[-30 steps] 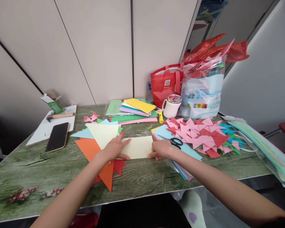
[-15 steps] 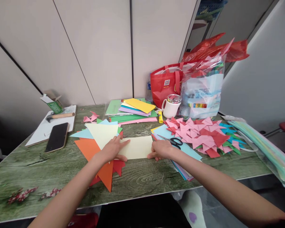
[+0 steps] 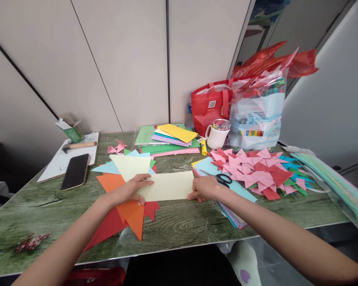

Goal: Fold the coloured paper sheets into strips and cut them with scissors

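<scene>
A cream paper rectangle (image 3: 170, 186) lies across the middle of the table between my two hands. My right hand (image 3: 205, 188) is closed, its fingers curled and the thumb at the paper's right end. At the left end rests my left hand (image 3: 128, 190), thumb and fingers apart, touching the paper. Beneath and beside that hand are loose cut triangles: a cream triangle (image 3: 128, 163), an orange triangle (image 3: 134, 216) and a red piece (image 3: 107, 228). Black-handled scissors (image 3: 223, 179) lie on a stack of coloured paper (image 3: 241, 190) just beyond my right hand.
Folded pink and red paper pieces (image 3: 253, 169) are heaped at right, near a long plastic packet (image 3: 331, 184). Behind stand a white mug (image 3: 217, 138), a glue stick (image 3: 203, 147) and a red bag (image 3: 207, 113). A phone (image 3: 75, 171) and hammer (image 3: 80, 145) lie at left.
My left hand has slid left along the cream paper to its left end, uncovering more of it. My right hand stays at the right end. The view has shifted slightly.
</scene>
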{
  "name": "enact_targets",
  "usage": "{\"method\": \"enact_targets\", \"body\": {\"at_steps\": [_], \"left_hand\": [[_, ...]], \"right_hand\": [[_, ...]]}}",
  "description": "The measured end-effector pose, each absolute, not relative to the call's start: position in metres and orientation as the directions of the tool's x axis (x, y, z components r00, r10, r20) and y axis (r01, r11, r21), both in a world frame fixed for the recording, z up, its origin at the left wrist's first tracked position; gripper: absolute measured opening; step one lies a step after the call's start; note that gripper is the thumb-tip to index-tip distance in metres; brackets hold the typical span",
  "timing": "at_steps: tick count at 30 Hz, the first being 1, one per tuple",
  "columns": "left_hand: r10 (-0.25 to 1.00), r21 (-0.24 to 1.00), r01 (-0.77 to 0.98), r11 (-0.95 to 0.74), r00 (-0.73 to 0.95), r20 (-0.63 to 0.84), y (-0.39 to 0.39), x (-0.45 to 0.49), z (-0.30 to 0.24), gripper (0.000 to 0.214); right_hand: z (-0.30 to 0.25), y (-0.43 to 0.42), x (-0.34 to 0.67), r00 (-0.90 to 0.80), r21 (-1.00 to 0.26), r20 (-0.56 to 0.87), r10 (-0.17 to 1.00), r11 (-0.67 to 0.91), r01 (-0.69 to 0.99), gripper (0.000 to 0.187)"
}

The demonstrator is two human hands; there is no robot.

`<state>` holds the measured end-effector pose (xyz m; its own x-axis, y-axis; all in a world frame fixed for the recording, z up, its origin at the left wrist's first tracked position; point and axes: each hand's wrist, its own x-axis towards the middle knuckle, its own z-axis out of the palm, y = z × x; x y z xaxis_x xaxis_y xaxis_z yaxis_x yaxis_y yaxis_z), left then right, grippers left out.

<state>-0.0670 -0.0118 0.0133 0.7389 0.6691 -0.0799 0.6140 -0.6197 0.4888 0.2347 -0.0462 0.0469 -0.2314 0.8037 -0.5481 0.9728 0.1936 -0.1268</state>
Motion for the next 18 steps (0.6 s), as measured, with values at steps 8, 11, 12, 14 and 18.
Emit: {"method": "enact_targets", "body": {"at_steps": [8,11,12,14,18], "left_hand": [[0.687,0.566,0.602,-0.563,0.722,-0.085,-0.011,-0.069,0.012,0.060],[0.698,0.575,0.608,-0.548,0.710,-0.086,-0.014,-0.069,0.014,0.058],[0.702,0.576,0.608,-0.546,0.707,-0.082,-0.016,-0.069,0.015,0.057],[0.710,0.584,0.611,-0.534,0.700,-0.083,-0.020,-0.068,0.019,0.057],[0.732,0.645,0.584,-0.492,0.679,-0.057,-0.022,-0.068,0.026,0.059]], "right_hand": [[0.054,-0.053,0.232,-0.224,-0.009,-0.490,0.843,0.252,0.968,0.048],[0.059,-0.058,0.233,-0.268,0.008,-0.439,0.857,0.303,0.953,0.043],[0.060,-0.060,0.233,-0.292,0.005,-0.418,0.860,0.324,0.946,0.039],[0.059,-0.063,0.233,-0.384,-0.018,-0.359,0.851,0.405,0.914,0.031],[0.047,-0.069,0.233,-0.662,-0.030,-0.185,0.726,0.670,0.742,0.029]]}}
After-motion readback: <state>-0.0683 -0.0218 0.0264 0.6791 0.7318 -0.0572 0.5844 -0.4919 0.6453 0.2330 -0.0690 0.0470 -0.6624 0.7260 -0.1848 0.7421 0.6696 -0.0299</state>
